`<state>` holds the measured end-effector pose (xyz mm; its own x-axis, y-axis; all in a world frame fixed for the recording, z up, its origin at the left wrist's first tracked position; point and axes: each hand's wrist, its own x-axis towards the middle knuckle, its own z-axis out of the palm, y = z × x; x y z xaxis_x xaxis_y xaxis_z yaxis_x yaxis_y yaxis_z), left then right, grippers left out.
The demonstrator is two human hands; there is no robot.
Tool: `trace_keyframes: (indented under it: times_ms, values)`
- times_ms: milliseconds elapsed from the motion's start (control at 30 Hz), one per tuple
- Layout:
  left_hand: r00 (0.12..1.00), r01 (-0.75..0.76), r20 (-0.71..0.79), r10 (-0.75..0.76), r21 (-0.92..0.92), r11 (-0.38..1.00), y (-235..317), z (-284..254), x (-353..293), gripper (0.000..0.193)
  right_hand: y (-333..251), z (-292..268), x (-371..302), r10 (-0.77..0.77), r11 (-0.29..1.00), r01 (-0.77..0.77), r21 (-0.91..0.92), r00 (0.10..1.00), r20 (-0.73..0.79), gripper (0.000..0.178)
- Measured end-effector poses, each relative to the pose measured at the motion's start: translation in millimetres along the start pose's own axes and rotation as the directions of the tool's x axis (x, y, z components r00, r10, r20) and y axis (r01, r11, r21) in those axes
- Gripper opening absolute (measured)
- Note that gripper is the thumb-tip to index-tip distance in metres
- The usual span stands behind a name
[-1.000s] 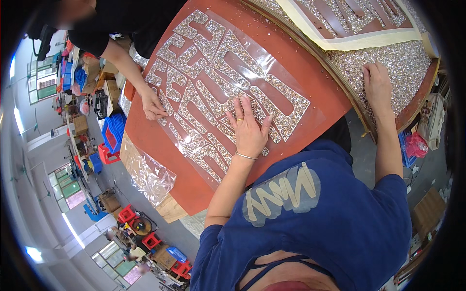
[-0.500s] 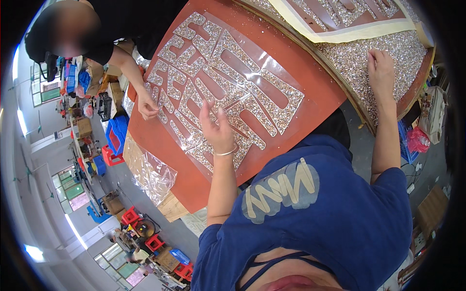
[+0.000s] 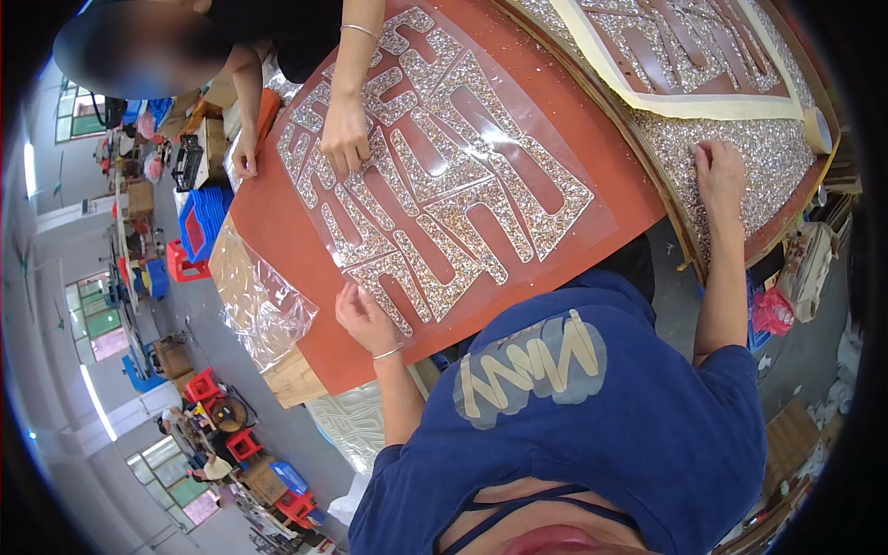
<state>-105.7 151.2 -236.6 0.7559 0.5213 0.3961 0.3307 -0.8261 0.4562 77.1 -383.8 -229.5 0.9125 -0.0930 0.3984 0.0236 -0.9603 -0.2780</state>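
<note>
A clear film sheet bearing glittering stone-covered shapes lies on the reddish-brown board in front of me. My left hand is at its near left edge, fingers bent and drawn together by the film; what is between them is too small to tell. My right hand rests over the bed of loose glittering stones on the right, its fingers curled closed and their tips partly hidden. Across the board, a co-worker's braceleted hand presses fingers onto the shapes, and their other hand hangs beside the board's edge.
A frame of cream tape surrounds more cut-out shapes at the upper right, with a tape roll beside it. Crumpled clear plastic lies off the board's left side. Blue crates stand on the floor beyond.
My left hand has come down from above the shapes to the film's near left edge, its fingers drawing together. A co-worker's hand now touches the shapes. My right hand stays over the stones.
</note>
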Motion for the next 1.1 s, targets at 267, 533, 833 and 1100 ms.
trace_keyframes:
  times_ms: [267, 533, 833, 1100]
  values:
    - [0.981, 0.180, 0.070, -0.183, 0.043, 0.983, -16.8, 7.9, 9.3, 0.024, 6.7, 13.8, -3.7, -0.096, 0.994, 0.097, -0.041, 0.995, 0.028, 0.007]
    - [0.988, 0.125, 0.093, -0.126, 0.014, 0.992, -12.1, 12.8, 17.7, 0.024, -7.8, 10.2, 0.1, -0.160, 0.987, 0.160, 0.003, 0.986, -0.058, 0.008]
    - [0.995, -0.019, 0.098, 0.021, -0.017, 1.000, 32.2, 29.3, 41.0, 0.026, -3.1, 14.6, -1.0, -0.181, 0.983, 0.183, 0.021, 0.982, -0.055, 0.006]
    - [0.903, -0.312, 0.282, 0.324, -0.089, 0.946, 123.0, 96.8, 94.6, 0.049, -8.8, 12.7, 1.2, -0.170, 0.983, 0.176, 0.049, 0.979, -0.113, 0.005]
